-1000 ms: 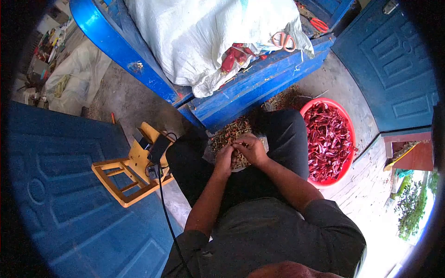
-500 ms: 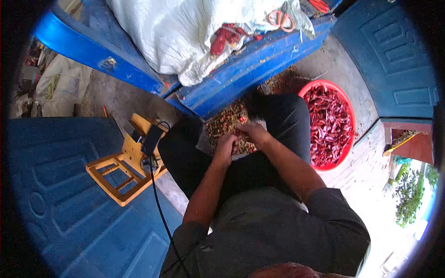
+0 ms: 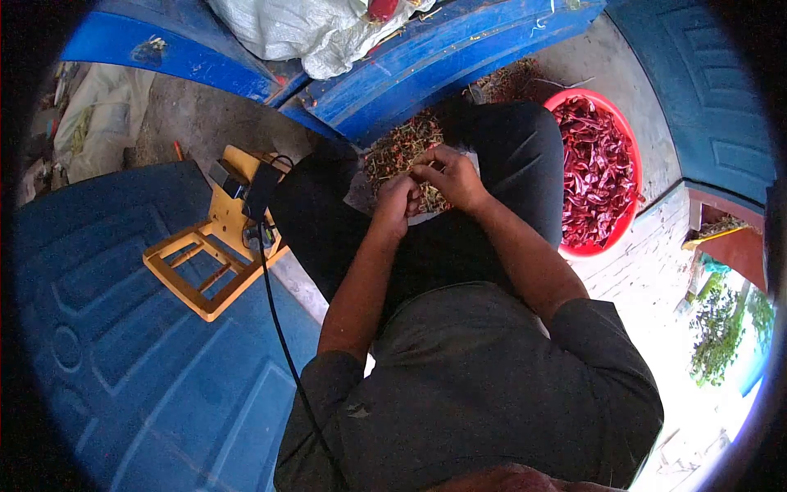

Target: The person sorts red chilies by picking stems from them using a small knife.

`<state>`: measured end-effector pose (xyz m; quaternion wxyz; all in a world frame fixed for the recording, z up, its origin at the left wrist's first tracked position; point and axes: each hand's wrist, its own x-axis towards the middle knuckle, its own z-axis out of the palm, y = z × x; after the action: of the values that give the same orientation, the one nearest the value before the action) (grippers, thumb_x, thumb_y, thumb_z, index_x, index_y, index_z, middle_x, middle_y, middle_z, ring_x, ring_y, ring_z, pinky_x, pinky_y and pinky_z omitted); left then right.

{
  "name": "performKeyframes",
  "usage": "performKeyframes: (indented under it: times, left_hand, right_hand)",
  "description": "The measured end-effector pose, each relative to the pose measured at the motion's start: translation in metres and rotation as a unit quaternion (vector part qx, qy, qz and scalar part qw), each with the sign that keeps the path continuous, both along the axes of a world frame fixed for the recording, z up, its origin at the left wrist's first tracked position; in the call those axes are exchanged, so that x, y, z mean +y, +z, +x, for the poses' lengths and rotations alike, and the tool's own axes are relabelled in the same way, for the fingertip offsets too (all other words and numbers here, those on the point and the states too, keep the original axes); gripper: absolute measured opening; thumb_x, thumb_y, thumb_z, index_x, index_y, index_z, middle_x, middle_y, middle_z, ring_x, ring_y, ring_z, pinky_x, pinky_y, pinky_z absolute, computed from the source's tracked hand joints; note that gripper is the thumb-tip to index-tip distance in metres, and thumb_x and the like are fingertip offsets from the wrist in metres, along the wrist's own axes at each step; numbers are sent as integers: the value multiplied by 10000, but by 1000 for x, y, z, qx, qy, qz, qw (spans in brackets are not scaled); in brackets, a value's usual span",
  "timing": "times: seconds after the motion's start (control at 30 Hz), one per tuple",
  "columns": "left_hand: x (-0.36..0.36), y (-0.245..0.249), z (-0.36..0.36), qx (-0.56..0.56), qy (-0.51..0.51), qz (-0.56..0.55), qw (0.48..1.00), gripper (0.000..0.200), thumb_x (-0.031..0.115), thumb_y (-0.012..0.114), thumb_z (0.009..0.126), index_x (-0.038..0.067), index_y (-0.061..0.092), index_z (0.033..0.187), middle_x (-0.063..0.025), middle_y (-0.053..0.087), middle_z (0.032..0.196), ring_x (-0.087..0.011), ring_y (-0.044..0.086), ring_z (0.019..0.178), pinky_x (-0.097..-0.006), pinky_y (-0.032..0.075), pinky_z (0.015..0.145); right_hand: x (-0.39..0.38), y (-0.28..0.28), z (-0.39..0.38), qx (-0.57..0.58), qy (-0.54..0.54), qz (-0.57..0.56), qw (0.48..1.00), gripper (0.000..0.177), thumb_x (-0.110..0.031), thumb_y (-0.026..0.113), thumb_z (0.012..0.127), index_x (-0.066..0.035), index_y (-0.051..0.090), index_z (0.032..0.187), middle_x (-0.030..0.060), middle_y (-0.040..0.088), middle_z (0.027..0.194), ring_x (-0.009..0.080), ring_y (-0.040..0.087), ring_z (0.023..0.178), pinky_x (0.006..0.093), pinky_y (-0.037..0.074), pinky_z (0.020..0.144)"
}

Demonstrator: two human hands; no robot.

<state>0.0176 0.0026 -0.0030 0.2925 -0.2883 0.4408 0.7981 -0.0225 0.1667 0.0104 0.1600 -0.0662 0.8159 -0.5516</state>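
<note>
Red-flecked dry scraps (image 3: 400, 152) lie in the lap, left hand (image 3: 395, 203) and right hand (image 3: 455, 180) close together above, fingers curled, can't tell what's pinched; working low should catch falling bits.

Blue panelled door (image 3: 172, 344), grey floor (image 3: 201, 111)

red basin (image 3: 637, 168) on grey floor (image 3: 608, 61)

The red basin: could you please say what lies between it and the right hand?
The head view shows the right knee between the right hand and red basin.
</note>
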Motion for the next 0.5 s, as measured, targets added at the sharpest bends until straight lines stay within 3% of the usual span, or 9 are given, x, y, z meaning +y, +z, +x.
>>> performKeyframes:
  times: [0.1,0.17,0.2,0.3,0.5]
  left_hand:
    - [-3,-6,6,17,0,-12,1000,104,202,492,967,113,508,915,13,452,683,-101,404,520,-277,332,463]
    - [3,-8,8,-19,69,-57,996,180,235,527,955,97,579,853,9,485,620,-96,422,478,-269,304,429]
    - [2,-7,8,-2,68,-54,996,180,235,527,955,97,579,853,9,485,620,-96,422,478,-269,304,429]
    - [-2,-8,9,11,24,-64,998,206,253,508,970,97,588,862,10,495,609,-100,414,450,-272,295,415]
    - [2,-15,18,19,10,-61,998,241,280,507,981,81,640,950,14,491,608,-100,394,426,-280,281,399]
  right_hand:
    - [-3,5,3,49,11,-47,998,177,-121,714,891,-32,679,1040,85,645,943,191,632,952,342,512,811]
    - [4,1,0,90,141,-37,985,246,-113,726,867,-46,661,1094,90,633,963,231,631,974,359,514,824]
    - [5,10,0,106,139,-33,984,246,-113,726,867,-46,661,1094,90,633,963,231,631,974,359,514,824]
    - [4,33,6,114,158,-13,981,291,-137,764,818,-45,662,1076,109,633,965,261,638,976,376,517,823]
    - [-5,12,14,151,167,109,968,343,-268,783,759,-47,679,1000,141,635,933,295,629,914,403,512,789]
